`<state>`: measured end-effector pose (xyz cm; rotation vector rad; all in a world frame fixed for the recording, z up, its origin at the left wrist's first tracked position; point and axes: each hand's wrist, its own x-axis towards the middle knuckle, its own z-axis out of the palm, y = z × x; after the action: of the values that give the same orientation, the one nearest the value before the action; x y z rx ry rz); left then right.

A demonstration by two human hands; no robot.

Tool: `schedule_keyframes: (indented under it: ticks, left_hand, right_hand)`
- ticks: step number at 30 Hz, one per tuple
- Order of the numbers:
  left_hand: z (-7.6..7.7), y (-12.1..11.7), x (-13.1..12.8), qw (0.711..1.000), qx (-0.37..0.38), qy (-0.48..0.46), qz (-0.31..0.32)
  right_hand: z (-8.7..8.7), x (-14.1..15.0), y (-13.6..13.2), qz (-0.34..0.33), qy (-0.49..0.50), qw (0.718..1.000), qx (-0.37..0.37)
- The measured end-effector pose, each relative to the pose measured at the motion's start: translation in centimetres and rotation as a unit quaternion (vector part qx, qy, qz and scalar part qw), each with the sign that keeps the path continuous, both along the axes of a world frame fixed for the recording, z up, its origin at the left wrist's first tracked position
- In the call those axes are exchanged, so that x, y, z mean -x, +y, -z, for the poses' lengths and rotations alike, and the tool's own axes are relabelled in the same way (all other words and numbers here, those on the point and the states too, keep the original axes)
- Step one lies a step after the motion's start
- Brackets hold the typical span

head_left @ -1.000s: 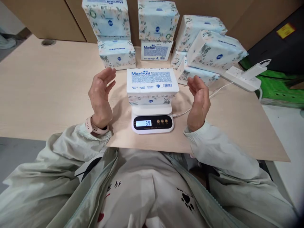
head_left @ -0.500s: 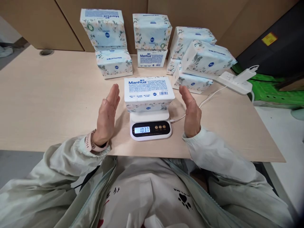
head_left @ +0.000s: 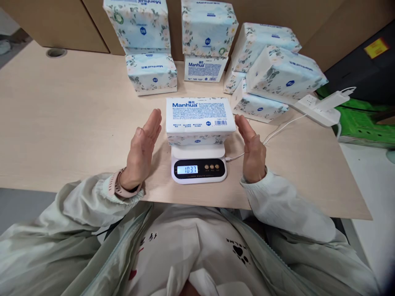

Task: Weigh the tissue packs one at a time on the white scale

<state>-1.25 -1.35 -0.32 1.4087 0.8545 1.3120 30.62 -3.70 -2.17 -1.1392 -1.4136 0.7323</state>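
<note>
Squarely on the white scale (head_left: 198, 152) sits a Manhua tissue package (head_left: 200, 116), its printed, barcoded side up. Taking the scale as the clock's centre, with twelve at the far side of the desk (head_left: 77, 123), the left hand (head_left: 140, 151) is between nine and ten o'clock, open and flat, fingers close together, palm turned toward the package and a small gap from it. At three o'clock the right hand (head_left: 254, 158) mirrors it, also open with its fingers close together, their tips just beside the package's right end; neither hand grips anything. The lit display (head_left: 187, 169) on the scale's near side reads 103.7. A pink wristband (head_left: 119, 186) circles the left wrist.

Toward eleven o'clock stands a left stack (head_left: 152, 74) of two floral packages, with a middle stack (head_left: 205, 68) of two at twelve. A cluster of packages (head_left: 285, 76), some leaning over others, lies toward one o'clock. Beyond it, at two, is a white power strip (head_left: 317, 110); a white cable (head_left: 279, 129) runs from the scale's right side past the right hand.
</note>
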Motion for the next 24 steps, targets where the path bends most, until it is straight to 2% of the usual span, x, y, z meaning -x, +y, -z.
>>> schedule_keyframes:
  ticks: [4,9,13,16,18,20,22,24]
  left_hand:
    - [0.3,0.1,0.1,1.0,0.003,0.002,0.017]
    - [0.3,-0.2,0.1,1.0,0.007,-0.008,0.03]
    - [0.2,-0.5,-0.2,0.999,0.014,-0.017,0.047]
    - [-0.3,-0.9,-1.0,0.996,0.013,-0.011,0.082]
    - [-0.8,-0.9,-1.5,0.995,0.002,-0.001,0.096]
    - [-1.7,-0.3,-1.7,0.996,-0.031,0.01,0.086]
    - [-2.9,1.7,-1.3,0.995,-0.087,0.01,0.054]
    - [-4.4,5.1,-0.2,0.989,-0.15,0.001,0.005]
  right_hand:
    - [-0.4,0.2,-0.2,-0.015,-0.009,1.0,0.0]
    - [-1.2,0.2,-0.5,-0.026,-0.066,0.997,-0.026]
    - [-1.0,0.0,-0.5,-0.037,-0.096,0.995,0.002]
    - [-1.6,0.4,-0.6,-0.094,-0.112,0.989,0.008]
    - [-3.0,1.0,-0.4,-0.15,-0.124,0.981,0.012]
    - [-5.4,1.9,0.4,-0.188,-0.125,0.974,0.023]
    - [-8.2,3.2,2.4,-0.205,-0.12,0.971,0.018]
    - [-10.6,5.0,5.9,-0.22,-0.117,0.968,-0.009]
